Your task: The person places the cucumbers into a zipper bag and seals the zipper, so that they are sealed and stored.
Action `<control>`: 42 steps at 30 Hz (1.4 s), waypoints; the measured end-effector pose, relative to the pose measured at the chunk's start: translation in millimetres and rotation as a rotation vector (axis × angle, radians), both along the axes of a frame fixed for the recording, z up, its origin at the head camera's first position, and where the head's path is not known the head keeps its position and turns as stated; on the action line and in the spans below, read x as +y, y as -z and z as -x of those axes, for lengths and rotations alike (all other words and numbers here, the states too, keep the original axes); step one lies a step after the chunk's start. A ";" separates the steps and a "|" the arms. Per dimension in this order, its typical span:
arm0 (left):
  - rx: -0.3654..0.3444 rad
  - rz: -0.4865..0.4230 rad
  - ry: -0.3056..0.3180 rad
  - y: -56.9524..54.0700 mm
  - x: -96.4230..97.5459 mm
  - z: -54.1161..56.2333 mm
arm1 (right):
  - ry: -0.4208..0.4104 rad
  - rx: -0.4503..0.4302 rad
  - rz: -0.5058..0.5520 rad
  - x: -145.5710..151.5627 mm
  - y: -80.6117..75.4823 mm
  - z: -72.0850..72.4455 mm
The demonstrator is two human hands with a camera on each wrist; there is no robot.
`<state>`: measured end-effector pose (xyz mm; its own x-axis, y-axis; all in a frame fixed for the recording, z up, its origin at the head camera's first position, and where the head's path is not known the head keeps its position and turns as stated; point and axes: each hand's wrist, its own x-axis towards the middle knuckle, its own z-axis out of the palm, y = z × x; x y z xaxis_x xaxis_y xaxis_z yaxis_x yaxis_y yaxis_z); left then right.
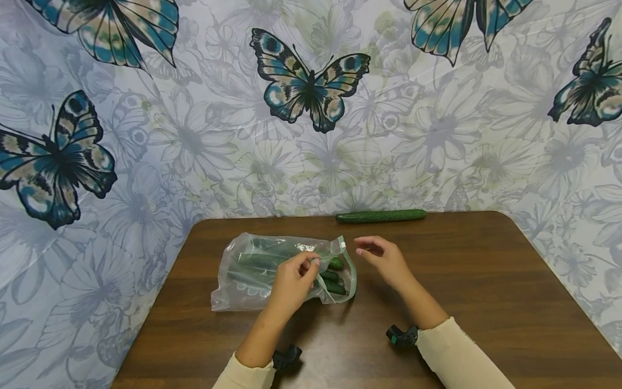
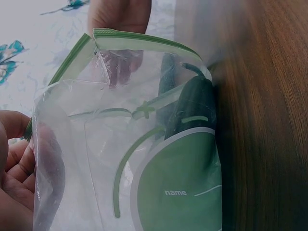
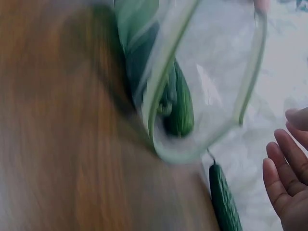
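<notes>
A clear zip bag (image 1: pixel 233 270) with a green-edged mouth lies on the table, its opening facing right. Inside it are several cucumbers (image 1: pixel 334 286). My left hand (image 1: pixel 292 278) pinches the upper edge of the bag's mouth, holding it raised. In the left wrist view a green label reading "name" shows on the bag (image 2: pixel 175 178). My right hand (image 1: pixel 386 262) hovers to the right of the mouth, apart from the bag, fingers loosely bent with nothing in them. Another cucumber (image 1: pixel 381 216) lies outside the bag along the table's far edge, also seen in the right wrist view.
The brown wooden table (image 1: pixel 461 270) meets a wall hanging (image 1: pixel 437 135) printed with butterflies and flowers at its far edge. A dark wrist device (image 1: pixel 402 335) sits on my right wrist and another (image 1: pixel 286 356) on my left.
</notes>
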<state>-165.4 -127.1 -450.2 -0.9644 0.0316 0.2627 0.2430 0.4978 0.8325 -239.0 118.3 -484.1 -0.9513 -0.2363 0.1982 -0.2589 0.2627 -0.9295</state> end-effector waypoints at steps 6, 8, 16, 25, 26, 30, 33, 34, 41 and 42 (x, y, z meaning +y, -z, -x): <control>0.005 0.015 -0.006 -0.4 -1.1 -0.4 | 0.060 -0.017 -0.014 24.3 13.6 16.8; 0.004 0.016 -0.007 -0.4 -1.3 -0.8 | 0.083 -0.027 -0.032 31.9 18.4 21.6; -0.003 0.004 -0.008 0.5 -1.9 -1.5 | 0.128 -0.095 -0.060 56.2 31.7 38.8; -0.009 0.001 -0.010 0.5 -1.8 -0.5 | 0.133 -0.257 -0.108 81.6 32.1 54.1; -0.009 0.001 -0.011 0.6 -1.8 -0.5 | 0.136 -0.270 -0.112 84.2 32.1 55.7; -0.008 0.003 -0.014 1.3 -1.8 -0.2 | 0.141 -0.310 -0.107 94.2 33.2 63.0; -0.011 0.003 -0.017 1.7 -1.9 0.0 | 0.142 -0.333 -0.108 100.9 34.4 67.7; -0.011 0.005 -0.019 1.5 -1.8 -0.1 | 0.145 -0.339 -0.109 103.1 34.8 69.0; -0.013 0.002 -0.022 0.7 -1.6 0.1 | 0.163 -0.355 -0.132 115.2 33.6 78.7; -0.013 0.001 -0.021 0.8 -1.7 0.3 | 0.166 -0.356 -0.136 116.9 33.1 80.5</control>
<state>-165.6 -128.7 -450.9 -0.9682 0.0117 0.2498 0.2215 0.5032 0.8353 -319.5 235.2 -517.1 -0.9821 -0.0750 -0.1729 0.1291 0.4007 -0.9071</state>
